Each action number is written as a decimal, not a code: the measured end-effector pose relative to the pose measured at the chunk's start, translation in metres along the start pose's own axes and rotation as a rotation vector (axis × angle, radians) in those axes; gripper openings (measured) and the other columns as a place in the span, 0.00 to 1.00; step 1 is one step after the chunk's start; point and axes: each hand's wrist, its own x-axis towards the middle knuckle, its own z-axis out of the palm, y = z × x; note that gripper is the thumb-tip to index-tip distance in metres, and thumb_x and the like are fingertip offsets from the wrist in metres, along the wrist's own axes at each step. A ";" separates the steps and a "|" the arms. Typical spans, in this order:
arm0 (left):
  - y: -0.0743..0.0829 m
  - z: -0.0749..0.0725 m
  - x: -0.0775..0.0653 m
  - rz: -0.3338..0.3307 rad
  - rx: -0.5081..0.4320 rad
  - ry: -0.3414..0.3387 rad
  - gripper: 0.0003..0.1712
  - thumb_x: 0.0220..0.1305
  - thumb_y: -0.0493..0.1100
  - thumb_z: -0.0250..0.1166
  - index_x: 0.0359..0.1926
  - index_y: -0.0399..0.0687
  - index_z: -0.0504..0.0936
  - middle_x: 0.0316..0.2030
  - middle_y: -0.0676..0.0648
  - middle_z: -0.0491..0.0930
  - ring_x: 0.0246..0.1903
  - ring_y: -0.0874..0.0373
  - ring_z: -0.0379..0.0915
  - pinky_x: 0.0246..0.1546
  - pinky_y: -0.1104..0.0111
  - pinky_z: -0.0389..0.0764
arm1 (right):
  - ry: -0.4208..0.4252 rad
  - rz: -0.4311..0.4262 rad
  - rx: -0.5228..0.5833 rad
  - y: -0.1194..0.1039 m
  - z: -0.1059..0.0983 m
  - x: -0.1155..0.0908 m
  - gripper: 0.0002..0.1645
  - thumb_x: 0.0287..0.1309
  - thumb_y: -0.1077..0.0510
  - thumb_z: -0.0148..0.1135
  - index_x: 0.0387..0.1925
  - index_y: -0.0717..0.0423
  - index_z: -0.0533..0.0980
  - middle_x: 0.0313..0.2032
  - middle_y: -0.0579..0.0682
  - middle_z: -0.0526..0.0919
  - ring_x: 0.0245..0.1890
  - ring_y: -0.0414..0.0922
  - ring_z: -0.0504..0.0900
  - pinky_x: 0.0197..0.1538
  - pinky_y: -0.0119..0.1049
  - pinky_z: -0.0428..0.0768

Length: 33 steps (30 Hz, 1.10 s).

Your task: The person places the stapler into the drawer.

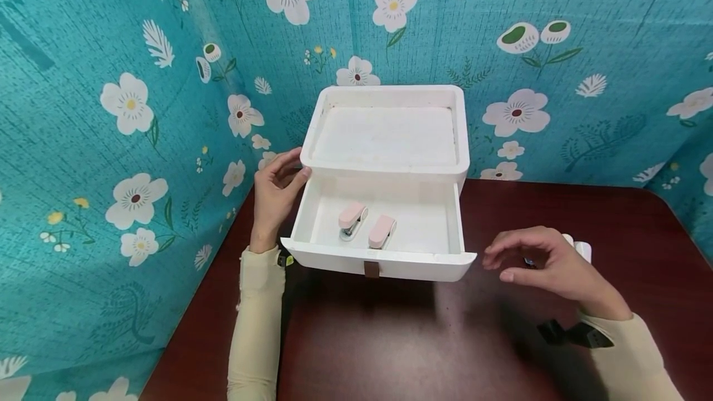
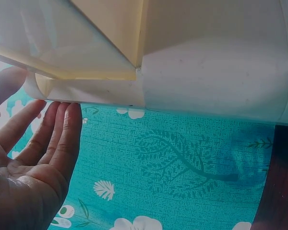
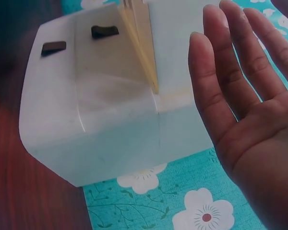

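Observation:
A white drawer box [image 1: 384, 169] with a shallow tray top stands against the patterned cloth. Its drawer [image 1: 414, 263] is pulled out, with a brown tab on the front. Inside lie two pink-and-white staplers, a left stapler [image 1: 352, 218] and a right stapler [image 1: 382, 231]. My left hand [image 1: 275, 194] holds the box's left corner, thumb on the front and fingers along the side, as the left wrist view also shows. Right of the drawer, my right hand [image 1: 548, 265] hovers with fingers loosely bent and holds nothing. In the right wrist view its palm [image 3: 259, 139] faces the camera.
White objects [image 1: 582, 250] lie on the dark red table [image 1: 629, 240] behind my right hand, mostly hidden by it. Turquoise floral cloth [image 1: 434, 48] hangs at the back and left, close to the box. A second brown tab [image 3: 54, 48] shows in the right wrist view.

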 end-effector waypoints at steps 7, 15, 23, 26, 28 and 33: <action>0.000 0.001 0.001 0.013 0.000 -0.001 0.23 0.67 0.36 0.71 0.63 0.41 0.83 0.56 0.36 0.85 0.50 0.62 0.86 0.50 0.75 0.88 | -0.007 -0.017 0.002 0.001 0.009 -0.007 0.34 0.42 0.89 0.62 0.52 0.67 0.81 0.46 0.50 0.90 0.45 0.41 0.90 0.45 0.30 0.89; 0.001 0.000 0.001 0.015 -0.004 -0.002 0.23 0.67 0.35 0.71 0.62 0.40 0.83 0.56 0.35 0.85 0.49 0.65 0.86 0.50 0.75 0.88 | 0.012 0.002 -0.016 -0.004 0.026 -0.016 0.34 0.41 0.88 0.64 0.53 0.67 0.82 0.47 0.50 0.91 0.44 0.42 0.91 0.45 0.29 0.89; 0.001 0.000 -0.001 0.017 -0.007 0.000 0.23 0.67 0.34 0.71 0.62 0.39 0.83 0.56 0.35 0.85 0.50 0.66 0.86 0.51 0.74 0.88 | -0.023 -0.069 -0.007 -0.005 0.044 -0.020 0.37 0.40 0.86 0.67 0.57 0.69 0.80 0.53 0.52 0.90 0.49 0.42 0.91 0.48 0.29 0.89; 0.001 0.001 -0.001 0.010 -0.007 0.000 0.23 0.67 0.34 0.71 0.62 0.39 0.83 0.57 0.34 0.85 0.50 0.66 0.86 0.50 0.75 0.87 | 0.002 -0.077 0.012 -0.007 0.051 -0.019 0.38 0.40 0.87 0.66 0.58 0.72 0.79 0.54 0.53 0.90 0.50 0.42 0.91 0.52 0.29 0.88; 0.001 0.001 -0.001 0.008 -0.008 0.001 0.23 0.66 0.34 0.71 0.62 0.39 0.83 0.57 0.34 0.85 0.50 0.65 0.86 0.50 0.75 0.87 | 0.027 -0.073 0.008 -0.009 0.056 -0.018 0.38 0.40 0.88 0.66 0.59 0.73 0.78 0.54 0.53 0.90 0.52 0.42 0.91 0.55 0.28 0.87; 0.002 0.001 -0.001 0.001 -0.011 0.001 0.24 0.66 0.33 0.71 0.62 0.38 0.83 0.57 0.34 0.85 0.50 0.64 0.86 0.49 0.75 0.87 | 0.089 -0.071 -0.030 -0.015 0.066 -0.017 0.39 0.40 0.87 0.67 0.60 0.75 0.77 0.53 0.53 0.91 0.54 0.41 0.90 0.57 0.27 0.85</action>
